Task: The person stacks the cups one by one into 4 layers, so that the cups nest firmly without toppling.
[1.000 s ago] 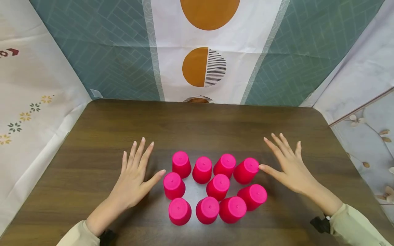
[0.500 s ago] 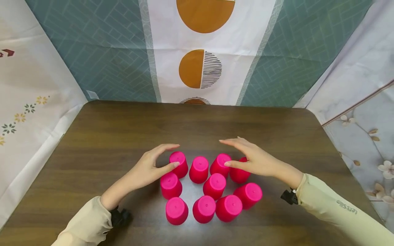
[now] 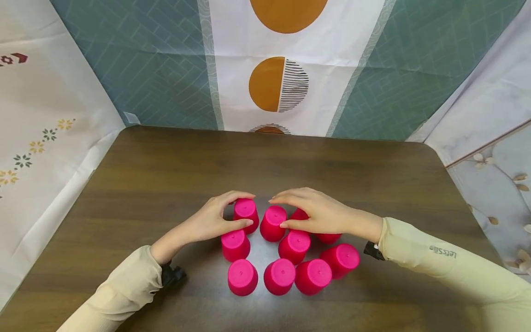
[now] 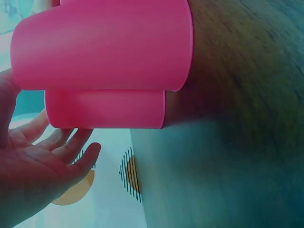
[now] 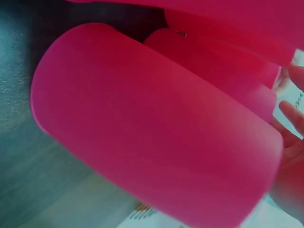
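Several upside-down pink cups stand in a loose cluster on the table. In the head view my left hand (image 3: 215,218) curves about the back-left cup (image 3: 244,213), thumb in front and fingers behind; whether they press it is unclear. Left fingers (image 4: 78,152) show spread past the cups in the left wrist view. My right hand (image 3: 321,212) hovers above the back-right cups, partly hiding them. Its thumb and fingertips reach the back-middle cup (image 3: 271,226), bent but with no clear grip. A near cup (image 5: 156,128) fills most of the right wrist view.
More pink cups stand nearer the front, among them one at the front left (image 3: 242,277) and a leaning-looking one at the right (image 3: 345,259). The brown wooden table (image 3: 166,161) ends at a patterned cloth (image 3: 166,83) behind.
Both hands have come inward from wide apart, fingers spread, to the back row of cups. The right hand has swept left over the back-right cups. The cups stand where they did.
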Available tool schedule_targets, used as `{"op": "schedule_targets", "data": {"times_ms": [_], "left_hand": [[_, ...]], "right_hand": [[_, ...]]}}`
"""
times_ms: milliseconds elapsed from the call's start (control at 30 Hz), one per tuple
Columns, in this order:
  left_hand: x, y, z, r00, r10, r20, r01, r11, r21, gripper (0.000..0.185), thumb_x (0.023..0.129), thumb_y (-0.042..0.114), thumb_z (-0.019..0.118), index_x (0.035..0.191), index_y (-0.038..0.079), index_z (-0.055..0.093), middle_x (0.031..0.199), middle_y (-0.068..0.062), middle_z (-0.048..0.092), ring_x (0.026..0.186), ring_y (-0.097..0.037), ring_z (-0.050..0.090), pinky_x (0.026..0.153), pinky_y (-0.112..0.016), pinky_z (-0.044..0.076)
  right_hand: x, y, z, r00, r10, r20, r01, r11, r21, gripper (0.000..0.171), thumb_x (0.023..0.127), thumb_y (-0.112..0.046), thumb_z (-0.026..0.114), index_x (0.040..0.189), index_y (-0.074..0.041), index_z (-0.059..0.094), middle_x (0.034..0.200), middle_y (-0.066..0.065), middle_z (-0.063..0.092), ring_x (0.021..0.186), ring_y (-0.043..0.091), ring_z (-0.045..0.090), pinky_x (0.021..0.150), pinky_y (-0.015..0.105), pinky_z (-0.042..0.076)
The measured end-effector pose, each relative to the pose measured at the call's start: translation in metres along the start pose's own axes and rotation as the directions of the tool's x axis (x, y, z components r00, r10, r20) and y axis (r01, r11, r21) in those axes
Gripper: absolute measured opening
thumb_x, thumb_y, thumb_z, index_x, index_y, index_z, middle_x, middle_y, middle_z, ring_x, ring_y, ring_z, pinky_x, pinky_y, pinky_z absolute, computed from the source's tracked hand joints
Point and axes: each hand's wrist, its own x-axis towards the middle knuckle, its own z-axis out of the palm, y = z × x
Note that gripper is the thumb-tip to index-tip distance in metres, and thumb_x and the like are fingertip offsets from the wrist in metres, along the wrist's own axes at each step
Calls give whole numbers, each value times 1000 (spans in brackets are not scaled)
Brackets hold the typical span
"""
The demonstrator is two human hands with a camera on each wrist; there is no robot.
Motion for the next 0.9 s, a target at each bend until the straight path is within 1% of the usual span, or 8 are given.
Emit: {"op": "schedule_targets", "data": {"times_ms": [100, 167, 267, 433, 533, 667, 767, 900], "left_hand": [[5, 0, 0, 1000, 27, 1, -27, 1000, -6, 59, 75, 19, 77, 129, 13, 53, 123, -5, 56, 110, -23, 55, 85, -43, 52], [8, 1, -1, 999, 40, 0, -40, 999, -6, 58, 75, 18, 77, 128, 11, 55, 121, -5, 58, 109, -22, 57, 87, -43, 51], [11, 2, -3, 999, 37, 0, -37, 999, -17, 58, 74, 16, 79, 126, 8, 57, 118, -6, 61, 105, -21, 59, 88, -43, 51], [15, 4, -5, 1000, 16, -3, -16, 1000, 3, 57, 72, 20, 81, 123, 7, 59, 115, -5, 63, 100, -19, 61, 85, -41, 52], [18, 5, -7, 999, 32, -33, -31, 999, 42, 55, 70, 23, 82, 119, 8, 63, 110, -4, 65, 96, -18, 63, 83, -40, 53], [23, 5, -12, 994, 63, -89, -59, 997, 44, 53, 70, 20, 82, 118, 6, 63, 108, -7, 66, 93, -19, 64, 82, -41, 54], [29, 3, -16, 991, 53, -123, -49, 998, 36, 53, 71, 18, 81, 119, 4, 62, 110, -10, 65, 94, -22, 63, 81, -43, 54], [39, -1, -19, 987, 19, -160, -14, 999, 33, 52, 72, 19, 81, 118, 5, 62, 110, -10, 65, 94, -24, 65, 79, -41, 55]], "right_hand": [[1, 0, 4, 1000, -3, 10, 3, 1000, -8, 58, 77, -31, 75, 130, -20, 54, 131, -3, 53, 120, 15, 49, 98, 42, 42], [2, 0, 6, 1000, -12, 16, 12, 1000, -15, 57, 78, -32, 75, 130, -20, 54, 131, -4, 53, 120, 14, 49, 99, 42, 40], [4, 0, 7, 999, -26, 34, 26, 1000, -2, 56, 79, -31, 74, 129, -18, 55, 131, -3, 54, 120, 14, 49, 100, 41, 40], [6, -1, 5, 996, 3, 90, -7, 999, 49, 62, 79, -29, 74, 135, -18, 50, 131, -1, 54, 121, 16, 49, 97, 39, 44], [8, -1, 4, 995, -8, 103, 3, 999, 51, 61, 79, -28, 74, 134, -16, 50, 129, 2, 54, 119, 16, 50, 95, 35, 47], [10, -1, 3, 995, -44, 92, 39, 998, 51, 55, 79, -27, 74, 129, -13, 54, 123, 1, 55, 114, 15, 53, 89, 28, 50], [11, 0, 3, 995, -38, 96, 31, 997, 67, 53, 80, -27, 74, 128, -13, 55, 121, 0, 56, 112, 13, 53, 87, 26, 50], [10, 1, 3, 994, -26, 104, 16, 994, 104, 52, 80, -25, 74, 127, -12, 56, 119, 0, 56, 109, 12, 54, 85, 29, 52]]}}
